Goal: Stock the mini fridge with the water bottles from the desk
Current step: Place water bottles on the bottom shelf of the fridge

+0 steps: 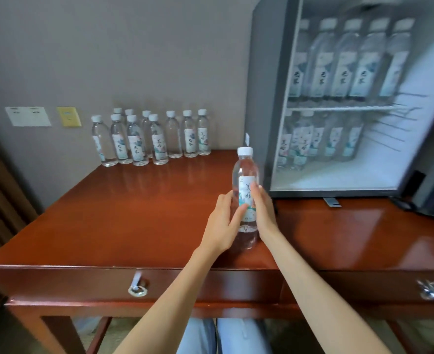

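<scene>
Both hands' grip (244,213) clasps upright bottle (245,180).

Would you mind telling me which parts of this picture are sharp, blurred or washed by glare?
Head view: the held bottle and both hands, left and right, are fairly sharp; the fridge interior looks soft and hazy; window glare streaks the desk at right; wide-angle distortion bows the fridge edges.

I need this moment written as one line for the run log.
left hand: on bottle | right hand: on bottle | bottle: upright, before open fridge | desk: bottles remain at wall
</scene>
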A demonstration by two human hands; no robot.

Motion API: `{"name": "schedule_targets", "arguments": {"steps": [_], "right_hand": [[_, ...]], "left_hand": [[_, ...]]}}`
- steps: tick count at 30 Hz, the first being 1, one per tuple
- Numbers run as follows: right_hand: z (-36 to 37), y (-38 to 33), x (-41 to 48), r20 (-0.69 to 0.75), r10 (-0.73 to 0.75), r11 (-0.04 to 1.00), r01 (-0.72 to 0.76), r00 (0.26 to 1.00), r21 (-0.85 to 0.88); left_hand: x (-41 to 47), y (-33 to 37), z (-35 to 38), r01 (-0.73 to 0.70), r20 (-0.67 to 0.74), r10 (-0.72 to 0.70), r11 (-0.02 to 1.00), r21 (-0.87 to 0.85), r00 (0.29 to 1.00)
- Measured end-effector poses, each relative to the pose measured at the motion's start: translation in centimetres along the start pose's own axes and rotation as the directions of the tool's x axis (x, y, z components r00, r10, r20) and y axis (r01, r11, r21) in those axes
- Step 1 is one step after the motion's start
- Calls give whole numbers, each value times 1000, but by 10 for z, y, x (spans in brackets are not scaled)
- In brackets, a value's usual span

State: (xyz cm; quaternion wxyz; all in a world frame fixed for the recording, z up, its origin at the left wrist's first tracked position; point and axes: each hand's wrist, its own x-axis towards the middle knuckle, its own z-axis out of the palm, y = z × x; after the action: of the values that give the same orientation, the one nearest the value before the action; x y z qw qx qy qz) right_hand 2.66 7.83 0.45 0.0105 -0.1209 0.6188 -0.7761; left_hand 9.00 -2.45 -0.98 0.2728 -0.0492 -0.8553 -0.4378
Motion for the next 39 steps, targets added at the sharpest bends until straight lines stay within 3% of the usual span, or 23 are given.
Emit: {"name": "schedule_targets", "arguments": {"steps": [7, 18, 29, 35, 39], "right_hand": [[-70, -10, 0, -175, -117, 993, 111, 978, -43], [-97, -11, 16, -409, -115, 993, 94, 905, -70], [-123, -10, 49, -489, -309, 941, 188, 816, -282], [-133, -3, 72, -581, -268, 959, 156, 768, -236], [-136, -3, 80, -641, -247, 965, 124, 727, -232]], "left_hand": [[13, 37, 58, -160, 127, 163, 986, -36, 978], [42, 39, 101, -271, 81, 266, 961, 54, 961], [77, 38, 127, -334, 130, 322, 938, 86, 938], [90, 29, 141, -246, 91, 232, 945, 216, 969], [95, 25, 145, -254, 73, 244, 924, 285, 967]]}}
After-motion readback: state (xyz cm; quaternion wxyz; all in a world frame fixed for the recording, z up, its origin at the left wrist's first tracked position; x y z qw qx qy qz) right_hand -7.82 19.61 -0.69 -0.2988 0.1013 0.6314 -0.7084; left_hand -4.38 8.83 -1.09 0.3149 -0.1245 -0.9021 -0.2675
